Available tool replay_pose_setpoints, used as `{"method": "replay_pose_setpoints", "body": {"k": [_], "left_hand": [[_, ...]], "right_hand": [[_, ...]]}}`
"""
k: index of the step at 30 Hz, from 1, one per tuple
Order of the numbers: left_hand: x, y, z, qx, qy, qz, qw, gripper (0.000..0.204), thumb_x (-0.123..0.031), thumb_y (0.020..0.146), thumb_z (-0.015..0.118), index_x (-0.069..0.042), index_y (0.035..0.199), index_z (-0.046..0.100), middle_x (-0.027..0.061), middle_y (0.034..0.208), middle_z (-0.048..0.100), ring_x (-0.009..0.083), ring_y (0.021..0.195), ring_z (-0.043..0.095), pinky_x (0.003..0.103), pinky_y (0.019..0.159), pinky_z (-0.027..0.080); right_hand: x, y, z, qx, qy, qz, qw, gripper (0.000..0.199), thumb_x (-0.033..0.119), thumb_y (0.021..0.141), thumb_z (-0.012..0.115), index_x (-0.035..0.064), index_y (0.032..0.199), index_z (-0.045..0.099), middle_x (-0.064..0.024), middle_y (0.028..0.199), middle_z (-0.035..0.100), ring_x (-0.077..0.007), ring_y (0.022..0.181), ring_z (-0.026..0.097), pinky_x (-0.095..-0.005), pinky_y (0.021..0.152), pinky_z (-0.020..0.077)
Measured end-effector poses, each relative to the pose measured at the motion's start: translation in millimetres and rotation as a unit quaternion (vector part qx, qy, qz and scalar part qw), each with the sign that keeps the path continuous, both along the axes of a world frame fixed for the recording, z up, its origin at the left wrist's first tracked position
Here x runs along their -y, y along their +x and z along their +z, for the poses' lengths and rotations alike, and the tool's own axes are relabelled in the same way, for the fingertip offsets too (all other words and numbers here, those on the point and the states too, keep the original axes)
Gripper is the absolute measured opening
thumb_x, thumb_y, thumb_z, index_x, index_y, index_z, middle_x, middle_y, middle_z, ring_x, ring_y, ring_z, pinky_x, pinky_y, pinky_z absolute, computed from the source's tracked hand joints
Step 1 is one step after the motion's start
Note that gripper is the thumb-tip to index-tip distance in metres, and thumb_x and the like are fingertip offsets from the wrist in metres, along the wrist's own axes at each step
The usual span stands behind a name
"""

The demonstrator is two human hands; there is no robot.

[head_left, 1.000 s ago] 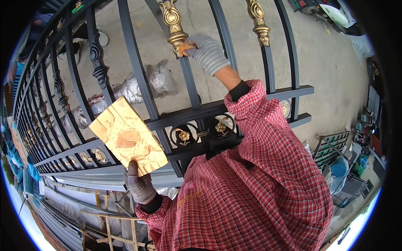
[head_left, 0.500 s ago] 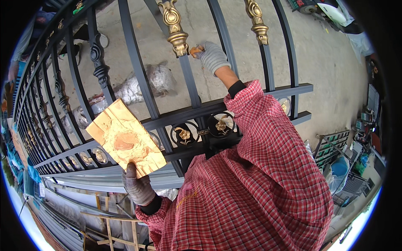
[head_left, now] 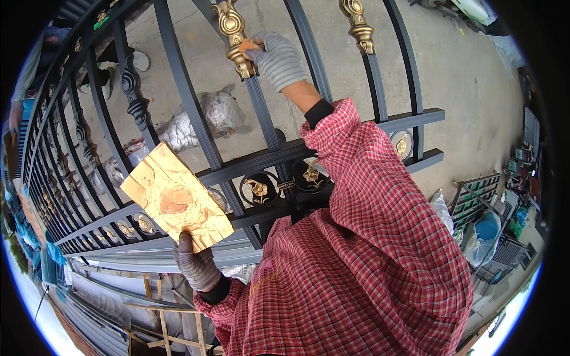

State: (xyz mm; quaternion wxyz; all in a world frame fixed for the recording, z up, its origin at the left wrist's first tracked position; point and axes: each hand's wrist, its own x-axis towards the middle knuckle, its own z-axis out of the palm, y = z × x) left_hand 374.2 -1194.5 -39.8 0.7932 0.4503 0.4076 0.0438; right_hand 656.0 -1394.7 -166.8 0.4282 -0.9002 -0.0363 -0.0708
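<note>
My gloved left hand grips the near edge of a flat board smeared with gold paint, its thumb on top and a darker wet patch in the middle. In my gloved right hand is a small orange-gold sponge, pinched at the fingertips. The sponge touches the right side of a gold ornamental collar on a dark bar of the metal fence panel. Another gold collar sits on a bar to the right. Farther left, an ornament is still dark.
Gold flower medallions line the panel's lower rails. A plastic-wrapped bundle lies on the concrete behind the bars. At the far left another person's arm shows. A blue bucket and metal frames stand at right; timber lies below.
My right hand has moved up and slightly left, taking the sponge from the collar's lower end onto its side. The left hand and board stay nearly still.
</note>
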Motion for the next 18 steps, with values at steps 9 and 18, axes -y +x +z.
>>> {"method": "replay_pose_setpoints", "body": {"k": [9, 18], "left_hand": [[-3.7, -5.8, -1.9, 0.035, -0.04, 0.004, 0.999, 0.056, -0.024, 0.076, 0.06, 0.002, 0.12, 0.037, 0.0108, 0.117, 0.047, 0.0223, 0.108, 0.045, 0.034, 0.094, 0.034], [1.5, -11.6, -12.2, 0.023, -0.053, 0.045, 0.997, 0.057, -0.025, 0.075, 0.062, 0.002, 0.119, 0.039, 0.0107, 0.116, 0.048, 0.0217, 0.106, 0.047, 0.033, 0.093, 0.035]], "right_hand": [[16.9, 36.8, -1.4, -0.077, -0.006, -0.018, 0.997, 0.035, 0.024, 0.063, 0.07, -0.0013, 0.086, 0.061, -0.0144, 0.078, 0.062, -0.021, 0.07, 0.059, -0.0292, 0.064, 0.0449], [-61.4, 82.8, 33.1, 0.113, -0.531, 0.269, 0.795, 0.014, 0.013, 0.068, 0.058, 0.0036, 0.076, 0.063, -0.0164, 0.073, 0.06, -0.0286, 0.071, 0.06, -0.0389, 0.06, 0.047]]}}
